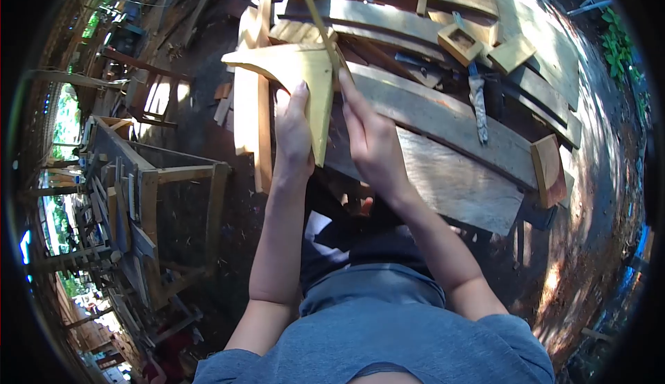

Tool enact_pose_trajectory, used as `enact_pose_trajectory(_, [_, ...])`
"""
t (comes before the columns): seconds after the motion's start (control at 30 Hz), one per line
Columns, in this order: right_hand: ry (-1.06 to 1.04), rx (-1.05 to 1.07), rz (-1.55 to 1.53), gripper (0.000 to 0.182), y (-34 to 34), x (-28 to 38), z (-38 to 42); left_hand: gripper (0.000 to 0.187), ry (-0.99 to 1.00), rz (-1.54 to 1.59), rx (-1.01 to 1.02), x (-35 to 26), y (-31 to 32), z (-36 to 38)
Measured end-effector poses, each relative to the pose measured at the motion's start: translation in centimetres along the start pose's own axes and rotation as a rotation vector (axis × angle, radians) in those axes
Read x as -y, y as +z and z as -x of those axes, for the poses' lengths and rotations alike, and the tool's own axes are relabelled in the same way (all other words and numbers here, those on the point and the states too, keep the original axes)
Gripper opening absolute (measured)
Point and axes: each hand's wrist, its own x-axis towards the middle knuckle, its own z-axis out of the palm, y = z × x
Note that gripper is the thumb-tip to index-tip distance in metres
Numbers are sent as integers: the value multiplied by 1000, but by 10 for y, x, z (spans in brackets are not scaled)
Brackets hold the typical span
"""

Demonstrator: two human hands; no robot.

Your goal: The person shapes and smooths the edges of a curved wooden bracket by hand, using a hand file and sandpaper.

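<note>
My left hand (pixel 294 131) is closed round the lower side of a pale, shaped wooden piece (pixel 315 82), its thumb lying on the face. The piece has a curved wing at its upper left and narrows toward a point at the bottom. In my right hand (pixel 374 138) is the lower end of a long thin strip-like tool (pixel 321 25), the fingers wrapped round it. It slants up and left along the right edge of the wooden piece; its exact kind I cannot tell. Behind the piece, a wooden block (pixel 299 33) rests on the bench.
A plank-topped bench (pixel 443 110) carries a small hollow wooden box (pixel 459 43), a wooden block (pixel 512 53), a chisel-like tool with a wrapped handle (pixel 479 107) and a curved block (pixel 547 169). Upright boards (pixel 262 107) stand at its left. A wooden frame (pixel 149 204) occupies the left.
</note>
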Motion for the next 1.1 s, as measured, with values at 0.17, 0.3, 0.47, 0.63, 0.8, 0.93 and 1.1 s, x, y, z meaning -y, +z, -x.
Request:
enact_pose_trajectory(0.17, [-27, 50, -16, 50, -5, -5, 6, 41, -3, 35, -5, 6, 1, -2])
enact_pose_trajectory(0.3, [-42, -42, 56, 50, -2, -11, -19, 41, -3, -23, -4, 4, -2, -4])
enact_pose_trajectory(0.47, [-105, -13, 50, 53, -3, -9, 14, 39, 29, 38, 11, 10, 2, -3])
enact_pose_trajectory(0.63, [-4, 49, 76, 53, -5, -6, 8, 37, 24, 21, -16, 5, 5, 4])
enact_pose_trajectory(0.8, [-66, 60, 50, 54, -12, -5, 17, 38, 112, -30, 94, 9, 0, -2])
enact_pose_trajectory(0.93, [-60, 63, 78, 55, -10, 6, 2, 37, 71, 72, 18, 8, 4, -3])
enact_pose_trajectory(1.1, [-121, 51, 102, 56, -13, -4, 32, 38, 69, 45, 19, 13, 3, -1])
